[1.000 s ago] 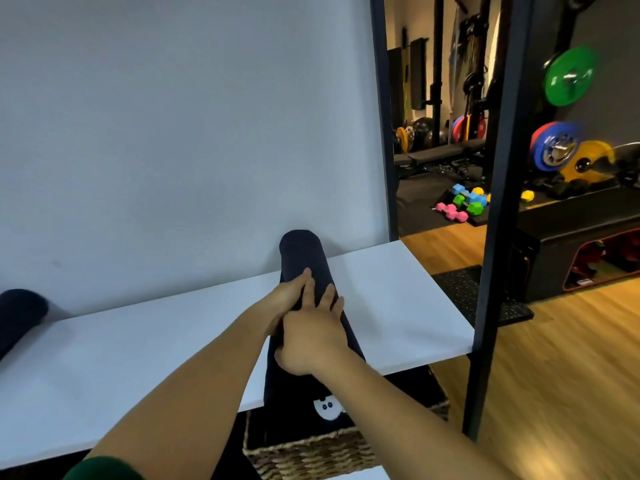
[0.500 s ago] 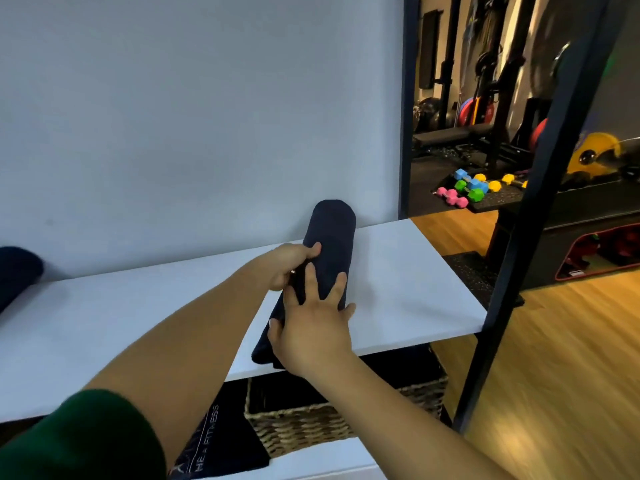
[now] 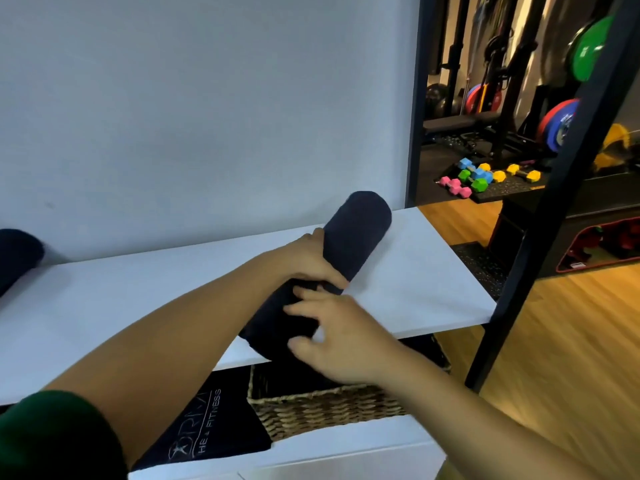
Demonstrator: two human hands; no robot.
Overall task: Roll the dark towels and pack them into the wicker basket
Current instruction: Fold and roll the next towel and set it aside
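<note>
The left hand has its grip clenched round the middle of the rolled dark towel, and the right hand grasps its near end. The roll lies slantwise on the white shelf, long axis near-left to far-right, near end overhanging the wicker basket below. A folded printed towel sits just left of the basket, and the shelf edge may obstruct.

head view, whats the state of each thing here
rolled towel, rolled, lying on the white shelf, near end past the edge
left hand, grips the roll's middle
right hand, holds the roll's near end
wicker basket, open-topped, on the lower shelf
second towel, rolled, at shelf's left end
printed towel, flat beside basket
</note>
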